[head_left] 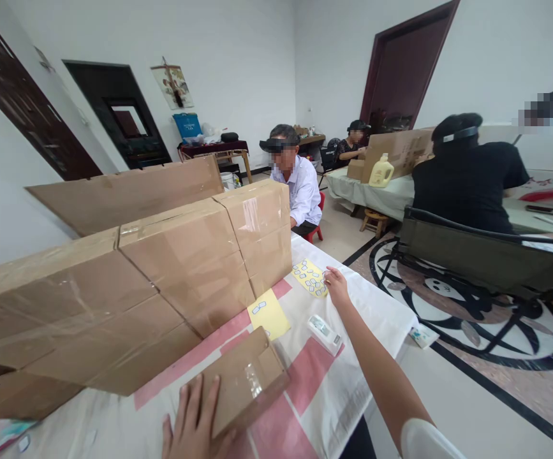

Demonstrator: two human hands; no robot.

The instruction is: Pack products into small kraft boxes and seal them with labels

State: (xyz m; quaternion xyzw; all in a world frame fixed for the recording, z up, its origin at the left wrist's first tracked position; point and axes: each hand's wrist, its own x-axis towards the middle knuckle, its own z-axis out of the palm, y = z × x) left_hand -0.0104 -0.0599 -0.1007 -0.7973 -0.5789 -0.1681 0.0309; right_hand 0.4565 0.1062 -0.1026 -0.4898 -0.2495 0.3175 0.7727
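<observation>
My left hand [192, 421] lies with fingers spread on a small cardboard box [245, 376] near the front of the table. Reaching forward, my right hand [337, 287] has its fingertips pinched at the right edge of a yellow sheet [309, 275]. Several small white pieces with dark blue outlines lie on that sheet; whatever is between my fingertips is too small to make out. A second yellow sheet [273, 312] with a few similar pieces sits beyond the small box, partly covered by it. Between that sheet and my right forearm is a white rectangular pack [324, 335].
A wall of stacked, taped cardboard boxes [185, 255] runs along the table's left side. A person in a light shirt [305, 185] sits beyond it. At right, a person in black [467, 178] sits by another table with a yellow jug [381, 172]. A small packet [423, 336] is at the table's right edge.
</observation>
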